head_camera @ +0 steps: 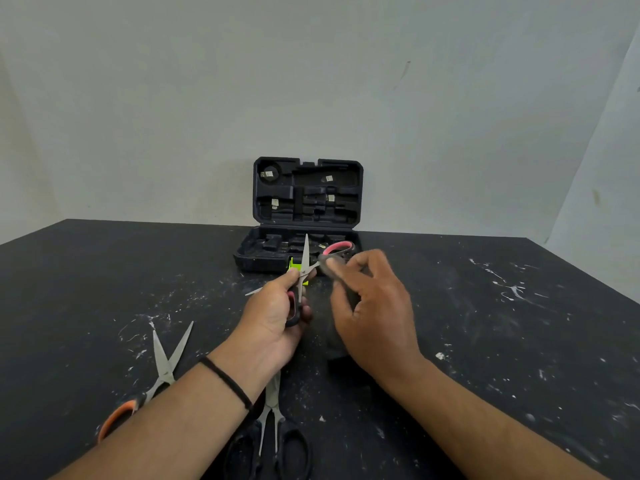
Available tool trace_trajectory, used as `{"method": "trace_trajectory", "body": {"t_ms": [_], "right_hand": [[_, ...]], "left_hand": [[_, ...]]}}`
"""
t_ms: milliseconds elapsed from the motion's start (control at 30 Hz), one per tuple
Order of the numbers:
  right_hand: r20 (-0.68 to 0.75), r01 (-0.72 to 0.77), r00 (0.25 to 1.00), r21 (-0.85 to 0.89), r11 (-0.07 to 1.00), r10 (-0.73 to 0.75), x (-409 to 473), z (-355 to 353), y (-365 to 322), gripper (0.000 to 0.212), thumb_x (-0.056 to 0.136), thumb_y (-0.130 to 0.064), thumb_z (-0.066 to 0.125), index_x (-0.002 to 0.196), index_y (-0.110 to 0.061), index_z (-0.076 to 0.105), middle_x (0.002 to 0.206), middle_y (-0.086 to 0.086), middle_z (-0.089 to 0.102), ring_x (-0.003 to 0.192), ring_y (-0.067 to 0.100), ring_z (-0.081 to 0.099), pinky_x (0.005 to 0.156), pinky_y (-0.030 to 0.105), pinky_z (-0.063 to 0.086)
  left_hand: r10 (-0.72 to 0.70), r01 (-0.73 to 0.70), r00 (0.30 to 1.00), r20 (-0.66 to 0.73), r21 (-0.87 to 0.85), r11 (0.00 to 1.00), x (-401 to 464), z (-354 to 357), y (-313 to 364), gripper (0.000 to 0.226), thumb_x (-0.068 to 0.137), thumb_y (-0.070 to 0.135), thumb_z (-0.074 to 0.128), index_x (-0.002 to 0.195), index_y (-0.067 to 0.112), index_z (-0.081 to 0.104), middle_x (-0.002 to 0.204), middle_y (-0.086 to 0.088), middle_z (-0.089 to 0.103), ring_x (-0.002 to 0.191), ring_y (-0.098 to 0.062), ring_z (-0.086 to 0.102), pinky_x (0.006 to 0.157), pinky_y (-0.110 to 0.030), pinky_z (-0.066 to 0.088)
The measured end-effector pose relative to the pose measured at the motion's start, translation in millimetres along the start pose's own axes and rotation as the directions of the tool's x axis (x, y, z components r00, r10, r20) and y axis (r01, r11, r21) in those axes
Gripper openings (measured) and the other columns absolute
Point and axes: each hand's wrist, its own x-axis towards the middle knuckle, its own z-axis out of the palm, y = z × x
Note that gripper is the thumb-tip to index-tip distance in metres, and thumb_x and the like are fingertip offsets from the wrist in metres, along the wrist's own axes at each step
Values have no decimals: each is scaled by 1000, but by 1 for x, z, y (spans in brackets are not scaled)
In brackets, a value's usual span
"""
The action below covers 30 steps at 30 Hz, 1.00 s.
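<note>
Above the table I hold a pair of pink-and-black scissors point(304, 263), spread wide open. One blade points straight up and the other tip shows to the left below my hands. My left hand point(277, 317) grips the lower black handle. Blurred by motion, my right hand point(374, 306) pinches the other handle, whose pink loop shows near the fingertips.
An open black tool case point(308, 192) stands at the back against the wall, with a green part point(295, 263) at its front. Orange-handled scissors point(162, 368) lie open at the near left. Black-handled scissors point(273, 434) lie partly under my left forearm. The black table point(502, 323) is flecked with white.
</note>
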Motion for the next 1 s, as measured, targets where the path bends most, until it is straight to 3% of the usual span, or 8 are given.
{"method": "trace_trajectory", "body": {"t_ms": [100, 233, 433, 600, 700, 833, 933, 1000], "right_hand": [[45, -19, 999, -24, 1000, 20, 0, 1, 1, 28, 98, -20, 64, 125, -24, 71, 97, -9, 51, 62, 9, 50, 53, 37, 52], [191, 19, 980, 178, 984, -53, -1, 2, 0, 20, 97, -19, 66, 114, -20, 77, 92, -8, 52, 73, 14, 57, 64, 37, 53], [54, 10, 998, 186, 983, -20, 3, -3, -1, 27, 92, -12, 66, 115, -20, 77, 93, -8, 54, 78, 13, 58, 68, 29, 54], [273, -32, 961, 271, 962, -45, 1, -3, -10, 20, 90, -13, 68, 103, -22, 81, 86, -6, 54, 76, 17, 57, 67, 33, 53], [281, -58, 959, 320, 946, -36, 4, -7, -13, 26, 82, -13, 64, 96, -24, 83, 80, -6, 56, 75, 14, 58, 66, 19, 50], [117, -55, 993, 211, 976, 30, 5, -10, -10, 32, 82, -14, 60, 102, -27, 81, 84, -9, 54, 76, 10, 56, 65, 12, 44], [155, -53, 987, 81, 995, 40, 6, -12, -9, 33, 88, -14, 64, 113, -31, 78, 94, -9, 52, 82, 10, 57, 69, 28, 53], [227, -8, 974, 36, 999, 0, 7, -13, -7, 33, 89, -15, 65, 113, -35, 77, 94, -12, 51, 79, 10, 56, 66, 30, 52]], "left_hand": [[-10, 10, 1000, 6, -4, 1000, 1, 0, 0, 26, 101, 21, 58, 82, 7, 70, 63, 0, 48, 51, -8, 42, 37, -18, 40], [-20, 16, 998, 59, 59, 998, 0, -2, 2, 23, 100, 27, 58, 101, 10, 73, 69, 0, 63, 46, -7, 52, 39, -17, 41], [28, -36, 997, 70, 116, 993, -2, 1, -1, 21, 99, 28, 61, 92, 12, 72, 69, 0, 62, 50, -9, 53, 44, -20, 42], [1, -8, 996, 90, 79, 997, 4, -5, 1, 23, 99, 26, 60, 89, 9, 71, 73, -8, 68, 60, -19, 64, 62, -30, 50], [0, -9, 996, 91, 95, 995, 9, -7, 1, 23, 98, 26, 61, 92, 7, 71, 75, -10, 69, 61, -22, 65, 64, -31, 52], [46, -64, 992, 122, 149, 987, 7, -1, -3, 24, 97, 28, 63, 94, 6, 72, 75, -9, 63, 56, -18, 57, 52, -25, 47], [69, -94, 988, 139, 186, 978, 7, -3, -4, 33, 96, 32, 65, 103, 1, 75, 77, -12, 65, 56, -20, 60, 54, -26, 47], [80, -109, 987, 137, 218, 970, 10, -7, -3, 37, 95, 34, 66, 106, -1, 74, 84, -16, 65, 65, -24, 60, 61, -29, 46]]}}
